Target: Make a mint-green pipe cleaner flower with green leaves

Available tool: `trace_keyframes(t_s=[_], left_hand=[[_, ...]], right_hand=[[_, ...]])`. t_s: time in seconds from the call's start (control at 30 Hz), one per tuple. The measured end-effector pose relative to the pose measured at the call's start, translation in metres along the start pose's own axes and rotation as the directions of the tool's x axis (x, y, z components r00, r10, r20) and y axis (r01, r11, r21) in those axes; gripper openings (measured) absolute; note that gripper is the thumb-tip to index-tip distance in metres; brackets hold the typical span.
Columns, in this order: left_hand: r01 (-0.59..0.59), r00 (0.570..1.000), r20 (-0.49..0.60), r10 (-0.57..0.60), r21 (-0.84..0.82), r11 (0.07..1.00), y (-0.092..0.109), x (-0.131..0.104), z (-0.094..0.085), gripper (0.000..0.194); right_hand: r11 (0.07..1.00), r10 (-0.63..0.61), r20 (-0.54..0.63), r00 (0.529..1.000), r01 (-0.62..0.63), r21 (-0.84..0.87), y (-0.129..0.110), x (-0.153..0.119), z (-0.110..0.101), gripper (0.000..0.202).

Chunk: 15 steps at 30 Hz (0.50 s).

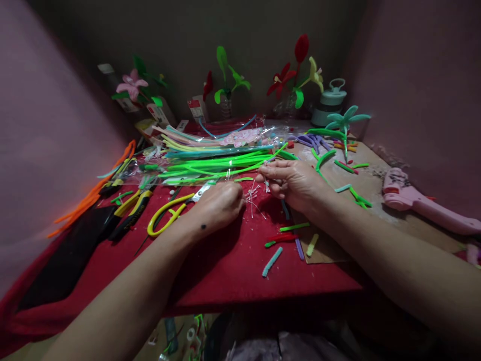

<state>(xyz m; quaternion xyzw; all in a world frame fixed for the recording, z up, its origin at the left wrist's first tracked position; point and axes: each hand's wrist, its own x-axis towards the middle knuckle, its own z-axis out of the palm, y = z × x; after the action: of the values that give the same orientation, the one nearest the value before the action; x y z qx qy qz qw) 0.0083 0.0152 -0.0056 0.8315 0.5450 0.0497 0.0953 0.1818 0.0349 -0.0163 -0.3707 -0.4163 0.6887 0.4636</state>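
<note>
Between the fingertips of my right hand [289, 183] is a small bunch of white flower stamens [267, 186], their thin ends pointing down. My left hand [223, 203] rests low over the red cloth, its back toward me and its fingers curled; whatever they hold, if anything, is hidden. Beside its knuckles lie loose white stamens [253, 194], spread on the cloth. Just beyond both hands, bright green pipe cleaners [221, 165] lie across a clear plastic bag. Yellow-handled scissors [169, 215] lie left of my left hand, partly covered by it.
Pliers [137, 208] and orange pipe cleaners [93, 195] lie left. Cut pieces, including a light blue one [272, 261], dot the cloth [225, 281]. At right, a pink glue gun [421, 198] and a teal flower [346, 120] occupy a board [326, 253]. Flowers in bottles line the back.
</note>
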Motion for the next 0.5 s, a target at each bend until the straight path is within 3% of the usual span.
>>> trace_keyframes(t_s=[0.07, 0.2, 0.33, 0.5], left_hand=[[0.067, 0.995, -0.057, -0.084, -0.243, 0.968, 0.001, -0.001, -0.008, 0.019], [0.132, 0.935, -0.164, -0.314, -0.66, 0.74, 0.01, -0.005, -0.017, 0.018], [0.117, 0.94, -0.112, -0.322, -0.783, 0.612, 0.02, -0.007, -0.013, 0.021], [0.142, 0.942, -0.083, -0.325, -0.779, 0.611, 0.023, -0.005, -0.007, 0.023]], right_hand=[[1.0, 0.012, -0.027, 1.0, -0.012, 0.015, 0.0, 0.0, 0.0, 0.011], [1.0, 0.019, -0.043, 0.999, -0.018, 0.017, 0.004, 0.001, 0.001, 0.009], [1.0, 0.013, -0.033, 0.999, -0.012, 0.027, 0.009, -0.001, 0.004, 0.009], [0.999, -0.005, -0.03, 1.0, 0.006, 0.044, 0.013, -0.002, 0.008, 0.012]])
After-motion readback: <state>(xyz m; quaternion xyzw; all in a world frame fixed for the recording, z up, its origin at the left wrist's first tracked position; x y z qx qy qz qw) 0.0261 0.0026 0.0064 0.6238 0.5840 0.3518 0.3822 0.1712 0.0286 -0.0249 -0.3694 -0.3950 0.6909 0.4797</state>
